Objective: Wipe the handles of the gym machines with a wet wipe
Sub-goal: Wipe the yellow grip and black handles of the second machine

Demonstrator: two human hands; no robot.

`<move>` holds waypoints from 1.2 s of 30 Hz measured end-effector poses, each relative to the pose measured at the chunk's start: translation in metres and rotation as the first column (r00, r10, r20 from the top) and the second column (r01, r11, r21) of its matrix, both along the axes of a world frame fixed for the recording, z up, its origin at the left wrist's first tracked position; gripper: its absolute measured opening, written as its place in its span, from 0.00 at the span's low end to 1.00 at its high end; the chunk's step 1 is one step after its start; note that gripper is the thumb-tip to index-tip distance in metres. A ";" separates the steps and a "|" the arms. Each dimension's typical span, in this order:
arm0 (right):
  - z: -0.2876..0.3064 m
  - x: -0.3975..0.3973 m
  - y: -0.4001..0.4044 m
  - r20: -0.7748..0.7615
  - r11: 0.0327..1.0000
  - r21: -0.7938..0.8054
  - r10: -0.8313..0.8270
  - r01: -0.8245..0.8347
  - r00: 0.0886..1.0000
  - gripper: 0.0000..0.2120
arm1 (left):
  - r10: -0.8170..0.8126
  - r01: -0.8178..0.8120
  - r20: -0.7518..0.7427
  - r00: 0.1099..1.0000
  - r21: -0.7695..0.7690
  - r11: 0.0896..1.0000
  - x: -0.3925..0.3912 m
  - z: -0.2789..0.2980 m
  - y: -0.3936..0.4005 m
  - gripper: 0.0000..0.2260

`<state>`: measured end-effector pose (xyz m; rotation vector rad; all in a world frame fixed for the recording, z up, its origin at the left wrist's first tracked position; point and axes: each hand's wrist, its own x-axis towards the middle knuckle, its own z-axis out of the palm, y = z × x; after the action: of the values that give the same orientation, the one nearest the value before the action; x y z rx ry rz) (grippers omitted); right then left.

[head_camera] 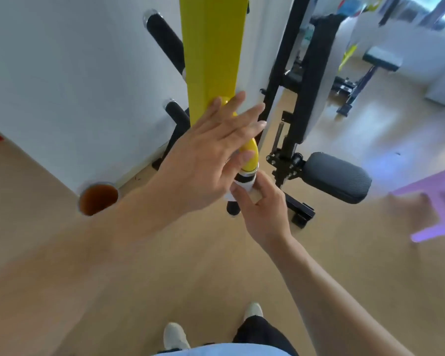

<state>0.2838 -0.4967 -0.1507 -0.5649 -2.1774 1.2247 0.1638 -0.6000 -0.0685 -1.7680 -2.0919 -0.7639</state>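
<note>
While your left hand (211,152) reaches in from the lower left toward the centre of the frame, its fingers are spread flat and open, holding nothing, the palm lying over the yellow post (211,47) where the yellow handle (251,156) branches off. Your right hand (261,208) comes up from the lower right, just below the left one, with thumb and fingers pinched around a white wipe (244,187) wrapped on the handle's black-and-white lower part; the black tip (232,208) of the handle pokes out beneath the fingers. Both forearms are bare and stretched forward. Beneath you the floor (113,278) is light wood, and a white wall (62,86) fills the upper left of the frame. Two black padded pegs (165,39) stick out left of the post, one above the other. Right of the hands stands a black frame (298,104) with a grey padded roller (337,177) at centre right, close beside the handle. A round orange-brown opening (98,199) shows at the left, by the foot of the wall. At upper right a bench (382,59) stands well apart in the bright room, and a blurred purple shape (432,209) sits at the right edge. Your pale shoes (174,335) and dark trousers (263,335) show at the bottom of the frame. How much of the handle the wipe covers you cannot tell, since your left hand hides it.
</note>
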 end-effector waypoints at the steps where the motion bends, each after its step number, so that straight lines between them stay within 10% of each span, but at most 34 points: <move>1: 0.003 -0.001 -0.001 0.005 1.000 -0.019 -0.014 0.014 1.000 0.07 | -0.010 0.011 0.029 1.000 -0.025 1.000 -0.004 0.000 0.001 0.20; 26: 0.005 -0.006 0.017 -0.112 0.987 0.004 0.161 -0.162 0.981 0.23 | -0.059 0.070 0.373 0.926 -0.017 0.997 -0.001 0.012 0.019 0.17; 31: -0.020 0.006 0.009 0.032 0.999 0.030 0.033 -0.034 0.999 0.17 | -0.040 0.046 0.375 0.926 -0.008 0.999 0.001 0.008 0.015 0.17; 36: 0.016 -0.005 0.008 -0.132 0.989 -0.110 -0.115 0.101 0.985 0.16 | -0.046 0.053 0.377 0.925 -0.008 0.999 0.001 0.008 0.013 0.17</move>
<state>0.2790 -0.4884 -0.1349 -0.6139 -1.9525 1.2843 0.1653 -0.5866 -0.0603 -1.8035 -2.2992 -1.1851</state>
